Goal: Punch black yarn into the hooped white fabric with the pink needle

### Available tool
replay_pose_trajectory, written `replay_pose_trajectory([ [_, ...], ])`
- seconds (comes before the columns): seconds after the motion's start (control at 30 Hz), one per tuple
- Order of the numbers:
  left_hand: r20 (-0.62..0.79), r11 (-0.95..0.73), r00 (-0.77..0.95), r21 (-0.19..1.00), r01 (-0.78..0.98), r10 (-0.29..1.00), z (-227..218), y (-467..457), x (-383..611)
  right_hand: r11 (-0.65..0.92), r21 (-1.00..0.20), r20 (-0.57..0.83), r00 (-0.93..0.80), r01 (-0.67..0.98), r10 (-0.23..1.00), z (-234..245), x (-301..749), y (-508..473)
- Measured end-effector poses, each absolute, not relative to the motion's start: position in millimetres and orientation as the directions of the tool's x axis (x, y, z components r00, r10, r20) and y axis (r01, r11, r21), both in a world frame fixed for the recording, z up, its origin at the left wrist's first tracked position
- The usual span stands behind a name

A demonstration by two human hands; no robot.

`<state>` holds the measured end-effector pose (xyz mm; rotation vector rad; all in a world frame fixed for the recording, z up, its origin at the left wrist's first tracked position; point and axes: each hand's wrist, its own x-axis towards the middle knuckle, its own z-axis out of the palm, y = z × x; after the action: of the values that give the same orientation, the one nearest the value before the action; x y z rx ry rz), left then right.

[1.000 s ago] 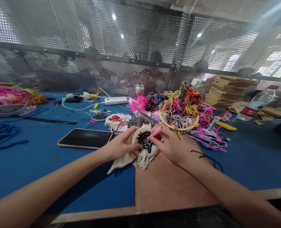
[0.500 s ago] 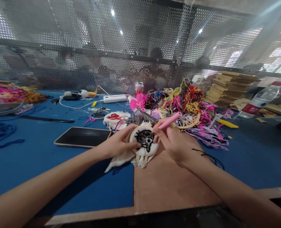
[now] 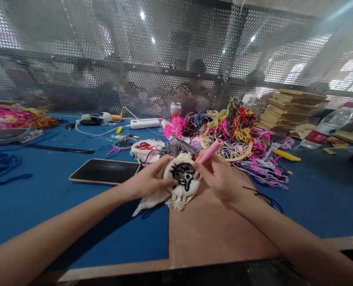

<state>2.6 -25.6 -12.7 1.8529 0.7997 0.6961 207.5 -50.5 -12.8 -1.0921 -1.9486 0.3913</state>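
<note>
My left hand (image 3: 152, 176) grips the left side of a round embroidery hoop (image 3: 181, 194), its thumb lying over the white cloth. Black stitching (image 3: 182, 174) forms a shaggy figure on that cloth, and the frayed fabric hangs out below the rim. In my right hand (image 3: 216, 174) is a pink punch needle (image 3: 211, 151), held like a pen at the upper right of the stitching. My fingers hide its tip, so I cannot tell whether it is in the cloth. A black thread (image 3: 262, 194) lies by my right wrist.
A phone (image 3: 105, 171) lies left of my left hand. Behind the hoop are a yarn heap (image 3: 224, 127), a white hoop piece with red stitching (image 3: 146, 149) and a power strip (image 3: 145, 123). A water bottle (image 3: 328, 126) and stacked brown cardboard (image 3: 286, 109) stand at right.
The pink punch needle's handle has swung left and more upright, with my right hand shifting slightly. My left hand keeps its hold on the hoop.
</note>
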Motion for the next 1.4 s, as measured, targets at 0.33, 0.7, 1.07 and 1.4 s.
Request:
replay_pose_trajectory([
  [0.33, 0.14, -0.341, 0.61, 0.913, 0.226, 0.78, -16.9, -23.4, 2.0, 0.578, -0.575, 0.533, -0.27, 0.58, 0.802, -11.8, 206.7, -50.7],
  [0.7, 0.13, -0.373, 0.611, 0.882, 0.289, 0.781, -10.3, -26.4, 2.0, 0.628, -0.456, 0.503, -0.4, 0.631, 0.767, -6.9, 203.3, -48.7],
  [1.07, 0.081, -0.318, 0.619, 0.905, 0.283, 0.782, -12.7, -21.8, 0.2, 0.544, -0.461, 0.523, -0.28, 0.701, 0.805, -12.7, 204.4, -47.8],
  [1.4, 0.124, -0.333, 0.574, 0.902, 0.274, 0.809, -9.8, -24.8, 4.9, 0.512, -0.534, 0.541, -0.194, 0.672, 0.819, -11.2, 207.1, -49.2],
])
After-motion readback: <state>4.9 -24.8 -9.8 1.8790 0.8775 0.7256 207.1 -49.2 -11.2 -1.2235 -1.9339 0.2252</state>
